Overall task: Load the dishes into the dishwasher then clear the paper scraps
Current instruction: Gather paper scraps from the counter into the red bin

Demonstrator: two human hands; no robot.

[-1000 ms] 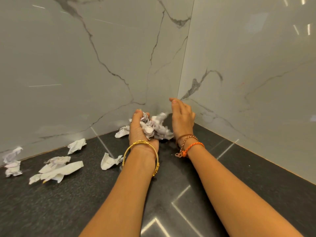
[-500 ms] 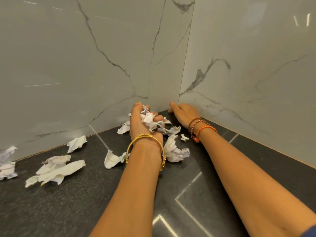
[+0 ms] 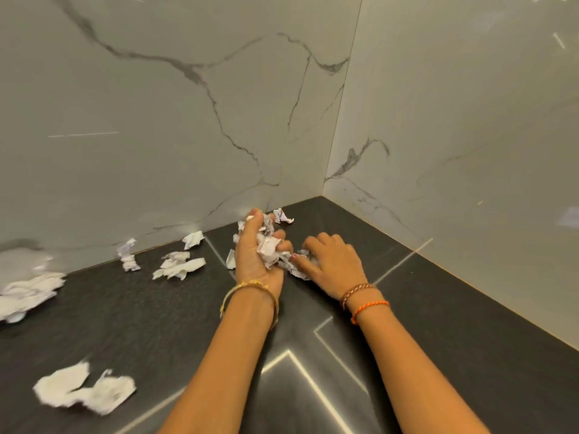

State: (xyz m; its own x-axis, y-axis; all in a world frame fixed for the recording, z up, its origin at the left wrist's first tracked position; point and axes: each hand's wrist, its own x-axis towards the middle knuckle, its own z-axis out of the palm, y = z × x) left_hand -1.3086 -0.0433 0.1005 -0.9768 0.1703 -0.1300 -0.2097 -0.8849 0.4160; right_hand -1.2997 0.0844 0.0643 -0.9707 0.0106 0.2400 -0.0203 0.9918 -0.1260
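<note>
Marble-patterned wall tiles [image 3: 188, 120] meet in a corner at the far side, and below them lies a dark stone countertop [image 3: 438, 324].

No dishes and no dishwasher are in view, so I cannot say if that part is done. The paper step looks to be in its first half, judging by how much is left.

The left hand [image 3: 255, 255] has its fingers curled around a bunch of crumpled paper scraps [image 3: 268, 245], palm turned to the right. The right hand [image 3: 332, 261] lies palm down just beside it, fingers bent over some scraps [image 3: 296, 270] on the counter; it seems to pinch or push them toward the left hand, but I cannot tell which.

Many pieces are still loose: one small scrap [image 3: 282, 216] just beyond the left hand, three small groups [image 3: 178, 264] along the far wall to the left, a larger heap [image 3: 28, 292] at the left edge, and one big piece [image 3: 84, 393] near the camera.

The heap at the left is cut by the frame and blurred, as is the near piece. The paper under the right hand is mostly hidden.
</note>
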